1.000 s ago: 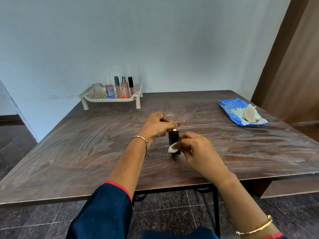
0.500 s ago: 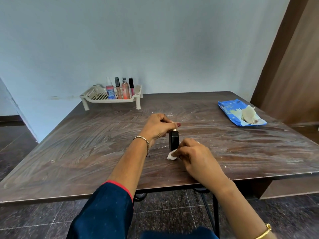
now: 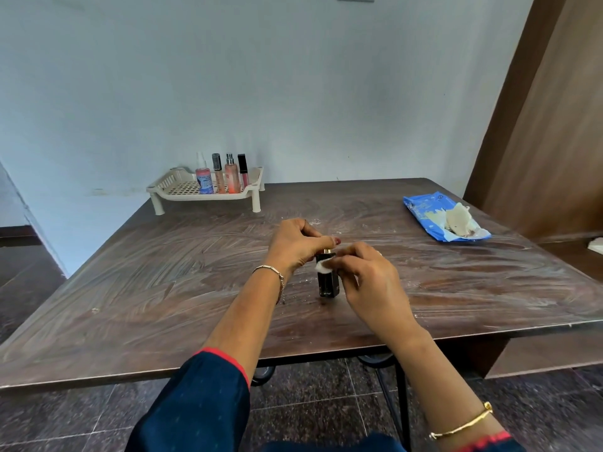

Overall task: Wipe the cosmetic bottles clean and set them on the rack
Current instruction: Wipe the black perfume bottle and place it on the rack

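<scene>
A small black cosmetic bottle [image 3: 329,283] stands upright on the wooden table [image 3: 163,288] near its middle. My left hand [image 3: 295,244] grips the bottle's top from above. My right hand [image 3: 368,275] pinches a white cotton pad [image 3: 323,266] against the bottle's upper front face. At the table's far left stands a cream plastic rack [image 3: 182,187]; on it are a pink spray bottle [image 3: 204,179], a slim tube with a dark cap [image 3: 217,174], a peach spray bottle [image 3: 231,177] and a lip gloss with a black cap [image 3: 243,172].
A blue wipes packet [image 3: 424,210] with used pads on it lies at the table's far right. A brown wooden panel [image 3: 554,125] rises to the right. The tabletop is streaked with white dust. Dark tiled floor lies below the near edge.
My right hand has carried the cotton pad up from the bottle's base to its upper part. My left hand has kept its hold on the top.
</scene>
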`<state>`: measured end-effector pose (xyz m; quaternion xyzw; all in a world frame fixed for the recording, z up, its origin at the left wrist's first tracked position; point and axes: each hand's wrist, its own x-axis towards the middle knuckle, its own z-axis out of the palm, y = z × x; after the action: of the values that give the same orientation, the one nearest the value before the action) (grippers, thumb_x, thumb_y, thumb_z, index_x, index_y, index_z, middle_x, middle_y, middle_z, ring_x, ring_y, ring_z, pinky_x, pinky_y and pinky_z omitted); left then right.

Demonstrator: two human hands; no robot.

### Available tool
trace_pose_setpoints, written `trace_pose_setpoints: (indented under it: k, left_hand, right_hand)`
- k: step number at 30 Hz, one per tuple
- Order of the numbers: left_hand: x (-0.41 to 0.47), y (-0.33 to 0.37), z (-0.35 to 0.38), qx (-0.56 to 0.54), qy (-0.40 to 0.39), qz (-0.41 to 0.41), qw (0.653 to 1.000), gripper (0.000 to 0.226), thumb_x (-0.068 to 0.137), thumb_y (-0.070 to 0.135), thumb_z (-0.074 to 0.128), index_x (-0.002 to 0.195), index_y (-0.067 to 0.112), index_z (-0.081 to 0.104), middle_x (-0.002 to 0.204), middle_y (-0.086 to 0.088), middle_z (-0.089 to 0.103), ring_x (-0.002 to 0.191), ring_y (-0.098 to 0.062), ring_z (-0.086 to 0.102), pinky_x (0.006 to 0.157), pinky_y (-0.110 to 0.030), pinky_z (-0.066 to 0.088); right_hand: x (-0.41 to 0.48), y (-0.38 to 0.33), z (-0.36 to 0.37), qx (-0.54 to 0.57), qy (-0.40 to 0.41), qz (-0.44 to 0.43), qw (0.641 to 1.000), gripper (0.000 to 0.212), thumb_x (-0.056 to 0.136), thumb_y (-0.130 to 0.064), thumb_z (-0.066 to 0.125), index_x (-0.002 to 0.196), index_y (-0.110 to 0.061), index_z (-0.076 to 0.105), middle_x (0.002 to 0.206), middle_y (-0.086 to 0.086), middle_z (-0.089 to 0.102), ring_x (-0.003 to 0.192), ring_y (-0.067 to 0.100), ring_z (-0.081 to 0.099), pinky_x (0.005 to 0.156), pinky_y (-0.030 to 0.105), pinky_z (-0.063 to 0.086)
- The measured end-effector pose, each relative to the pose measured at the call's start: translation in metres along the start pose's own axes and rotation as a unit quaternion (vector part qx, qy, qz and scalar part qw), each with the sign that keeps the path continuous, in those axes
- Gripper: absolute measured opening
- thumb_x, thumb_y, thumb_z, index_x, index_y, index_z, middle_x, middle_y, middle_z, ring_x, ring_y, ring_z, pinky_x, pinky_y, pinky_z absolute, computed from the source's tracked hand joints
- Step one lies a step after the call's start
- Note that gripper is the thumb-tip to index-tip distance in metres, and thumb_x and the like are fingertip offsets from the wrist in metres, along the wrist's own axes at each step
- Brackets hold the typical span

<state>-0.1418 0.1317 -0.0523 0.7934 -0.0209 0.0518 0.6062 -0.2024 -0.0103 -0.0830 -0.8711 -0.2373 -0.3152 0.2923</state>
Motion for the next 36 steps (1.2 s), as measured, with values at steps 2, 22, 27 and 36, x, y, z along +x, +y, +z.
trace_pose_setpoints:
  k: [2,22,27,36]
  left_hand:
    - [0.002,0.000,0.002,0.029,0.012,0.010,0.999,0.030,0.064,0.022,0.086,0.070,0.014,0.058,0.069,0.000,0.062,0.069,-0.015,0.058,0.067,-0.032,0.053]
    - [0.022,-0.024,0.011,0.080,-0.008,0.003,0.997,0.017,0.080,0.013,0.073,0.082,0.020,0.058,0.079,0.002,0.060,0.077,-0.015,0.056,0.068,-0.030,0.048]
    - [0.036,-0.024,0.010,0.188,-0.035,-0.005,0.981,0.016,0.094,0.025,0.056,0.094,0.010,0.064,0.078,0.000,0.057,0.074,-0.016,0.050,0.070,-0.029,0.041]
    - [0.051,-0.017,0.014,0.304,-0.096,-0.064,0.945,0.040,0.077,0.044,0.070,0.057,0.017,0.047,0.058,-0.001,0.048,0.059,-0.019,0.044,0.062,-0.028,0.036]
  right_hand:
    - [0.005,-0.001,0.002,-0.011,0.010,-0.008,1.000,0.025,0.080,0.001,0.067,0.100,-0.013,0.073,0.101,0.001,0.063,0.087,0.018,0.063,0.070,0.028,0.052]
    - [-0.017,0.019,0.006,-0.044,-0.142,0.027,0.988,0.028,0.079,0.005,0.058,0.092,-0.014,0.074,0.104,-0.004,0.062,0.087,0.022,0.062,0.073,0.035,0.051]
    - [-0.014,0.016,0.007,-0.034,-0.144,0.034,0.988,0.027,0.079,0.005,0.057,0.090,-0.013,0.074,0.101,-0.003,0.063,0.087,0.021,0.062,0.073,0.033,0.050]
    - [-0.019,0.018,0.012,-0.020,-0.014,0.093,0.995,0.021,0.079,0.006,0.062,0.086,-0.012,0.072,0.092,-0.003,0.060,0.080,0.015,0.060,0.067,0.031,0.050]
